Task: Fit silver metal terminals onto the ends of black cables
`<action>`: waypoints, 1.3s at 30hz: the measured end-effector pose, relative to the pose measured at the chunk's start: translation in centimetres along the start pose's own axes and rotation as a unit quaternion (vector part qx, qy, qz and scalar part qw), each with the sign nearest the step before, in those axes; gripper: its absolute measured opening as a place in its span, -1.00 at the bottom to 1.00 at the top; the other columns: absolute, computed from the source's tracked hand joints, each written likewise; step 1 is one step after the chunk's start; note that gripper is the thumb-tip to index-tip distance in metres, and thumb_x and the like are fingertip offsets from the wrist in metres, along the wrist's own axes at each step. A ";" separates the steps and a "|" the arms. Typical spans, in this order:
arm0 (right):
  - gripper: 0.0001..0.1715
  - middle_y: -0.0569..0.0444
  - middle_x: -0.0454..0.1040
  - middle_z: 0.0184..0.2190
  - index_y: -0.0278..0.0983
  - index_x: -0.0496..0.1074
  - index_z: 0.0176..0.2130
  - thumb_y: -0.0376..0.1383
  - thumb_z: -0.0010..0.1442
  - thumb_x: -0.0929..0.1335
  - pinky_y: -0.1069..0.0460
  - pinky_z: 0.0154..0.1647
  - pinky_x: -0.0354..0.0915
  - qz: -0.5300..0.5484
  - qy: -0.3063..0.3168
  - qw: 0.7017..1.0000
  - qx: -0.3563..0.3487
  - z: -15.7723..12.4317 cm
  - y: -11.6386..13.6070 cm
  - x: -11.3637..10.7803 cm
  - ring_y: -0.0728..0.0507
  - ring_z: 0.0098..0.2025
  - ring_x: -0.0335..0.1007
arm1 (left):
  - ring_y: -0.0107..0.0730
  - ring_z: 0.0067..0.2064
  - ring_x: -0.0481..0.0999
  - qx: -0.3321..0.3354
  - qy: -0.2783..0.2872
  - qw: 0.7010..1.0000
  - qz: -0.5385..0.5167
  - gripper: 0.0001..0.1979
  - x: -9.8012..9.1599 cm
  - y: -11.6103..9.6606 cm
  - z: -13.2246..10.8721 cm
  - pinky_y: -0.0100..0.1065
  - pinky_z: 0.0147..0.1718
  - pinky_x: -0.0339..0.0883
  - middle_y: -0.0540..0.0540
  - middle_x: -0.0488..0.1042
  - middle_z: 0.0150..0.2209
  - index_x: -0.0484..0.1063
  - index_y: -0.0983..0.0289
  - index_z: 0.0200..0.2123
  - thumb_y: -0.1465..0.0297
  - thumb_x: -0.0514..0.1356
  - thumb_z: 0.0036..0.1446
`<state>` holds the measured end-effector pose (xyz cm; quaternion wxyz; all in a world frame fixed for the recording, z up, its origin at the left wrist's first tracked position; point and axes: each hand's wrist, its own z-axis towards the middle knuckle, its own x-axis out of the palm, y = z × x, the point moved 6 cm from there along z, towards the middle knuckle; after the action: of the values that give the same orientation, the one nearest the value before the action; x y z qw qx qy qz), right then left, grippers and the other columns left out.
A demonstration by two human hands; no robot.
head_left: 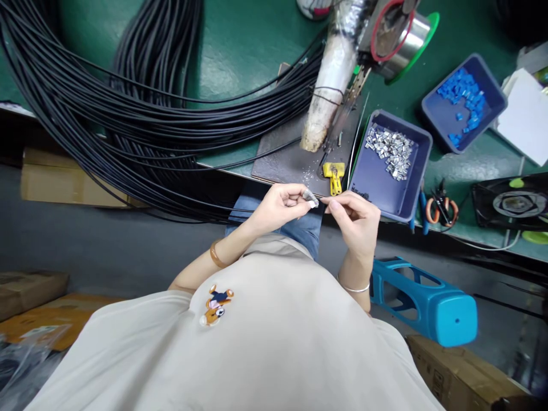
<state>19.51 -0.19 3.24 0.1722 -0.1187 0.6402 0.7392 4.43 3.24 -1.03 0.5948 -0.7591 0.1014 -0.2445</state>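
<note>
My left hand (285, 205) is closed in a pinch in front of the bench edge. Pale grey and white wrapping covers its fingertips, and whatever lies between them is too small to name. Close by on the right, my right hand (355, 220) is also pinched, its fingertips almost meeting the left ones; a small dark tip shows there, but I cannot make out its kind. Just beyond the hands, a yellow tool (334, 176) lies on a dark board (282, 157) strewn with small pale bits. Past my right hand stands a grey-blue bin (368, 177) of small metal clips (396, 151).
Black cable bundles (184, 128) sweep across the green bench from the left. A plastic-wrapped post (327, 85) rises beyond the board. On the right are a bin of blue parts (464, 103), orange-handled pliers (443, 210) and a blue stool (454, 317) below the bench.
</note>
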 end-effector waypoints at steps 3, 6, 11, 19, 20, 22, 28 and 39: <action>-0.84 0.23 0.40 -0.58 -0.16 0.52 -0.14 -0.21 0.29 0.37 0.07 -0.58 0.17 0.014 -0.089 0.996 -0.005 -0.5 0.3 -1.2 0.03 -0.58 0.31 | -0.62 -0.56 0.20 0.008 -0.010 1.000 0.022 -0.85 -0.1 0.5 0.2 -0.51 -0.56 0.10 -0.06 0.27 -0.60 0.45 0.35 -0.45 0.36 0.25 0.05; -0.73 0.23 0.51 -0.50 -0.14 0.39 0.01 -0.24 0.29 0.37 0.08 -0.55 0.30 0.044 -0.090 0.995 0.007 -1.3 1.0 -2.3 0.02 -0.58 0.39 | -0.57 -0.51 0.28 0.061 -0.019 0.992 0.106 -0.86 0.1 -0.8 -0.3 -0.49 -0.49 0.17 -0.02 0.35 -0.54 0.48 0.34 -0.42 0.38 0.21 0.10; -0.89 0.17 0.58 -0.45 -0.19 0.43 -0.31 -0.24 0.23 0.43 0.06 -0.44 0.42 -0.059 -0.015 0.998 0.033 -2.0 2.4 -4.8 -0.02 -0.50 0.51 | -0.45 -0.49 0.32 0.190 0.027 0.886 0.422 -0.81 2.5 -7.4 -3.2 -0.36 -0.47 0.10 0.08 0.46 -0.51 0.52 0.29 -0.46 0.49 0.12 0.13; -0.85 0.17 0.39 -0.61 -0.22 0.42 -0.42 -0.24 0.17 0.41 0.01 -0.38 0.22 -0.435 -0.158 0.885 0.050 2.2 -2.8 -11.1 -0.06 -0.54 0.30 | -0.54 -0.70 0.22 -0.067 0.327 0.939 -0.084 -0.86 2.3 -2.6 -2.0 -0.44 -0.70 0.04 0.05 0.40 -0.67 0.55 0.29 -0.46 0.32 0.30 0.04; -0.85 0.17 0.40 -0.59 -0.22 0.42 -0.41 -0.23 0.19 0.39 0.01 -0.36 0.22 -0.424 -0.161 0.890 0.054 2.6 -3.5 -11.2 -0.06 -0.54 0.30 | -0.62 -0.74 0.05 -0.094 0.220 0.957 -0.165 -0.81 1.0 -1.2 -1.1 -0.48 -0.74 -0.11 -0.05 0.25 -0.74 0.51 0.29 -0.48 0.27 0.32 0.01; -0.84 0.18 0.42 -0.57 -0.22 0.42 -0.34 -0.19 0.24 0.35 0.01 -0.34 0.23 -0.374 -0.154 0.913 0.051 3.3 -4.6 -10.7 -0.05 -0.55 0.31 | -0.68 -0.74 -0.06 -0.134 0.079 0.958 -0.241 -0.81 -0.8 1.2 -0.4 -0.52 -0.74 -0.19 -0.13 0.17 -0.75 0.47 0.29 -0.45 0.28 0.33 -0.02; -0.83 0.15 0.44 -0.53 -0.25 0.50 -0.33 -0.19 0.20 0.39 0.02 -0.35 0.19 -0.335 -0.111 0.935 0.023 5.3 -5.3 -7.4 -0.03 -0.51 0.27 | -0.70 -0.70 0.00 -0.113 -0.042 0.967 -0.224 -0.82 -2.5 2.0 -0.4 -0.52 -0.70 -0.23 -0.12 0.25 -0.68 0.47 0.34 -0.36 0.36 0.33 -0.01; -0.89 0.13 0.47 -0.48 -0.23 0.45 -0.41 -0.28 0.13 0.43 -0.04 -0.27 0.29 -0.324 -0.041 0.945 0.017 8.5 -6.9 -6.2 -0.02 -0.52 0.23 | -0.71 -0.67 -0.01 -0.059 -0.047 0.990 -0.123 -0.77 -1.4 0.9 0.2 -0.46 -0.65 -0.29 -0.05 0.37 -0.64 0.47 0.33 -0.39 0.29 0.36 -0.01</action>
<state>28.34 8.40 0.78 0.4308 -0.2861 0.5722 0.6365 3.49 3.79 -2.23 0.5187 -0.8101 -0.0063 -0.2731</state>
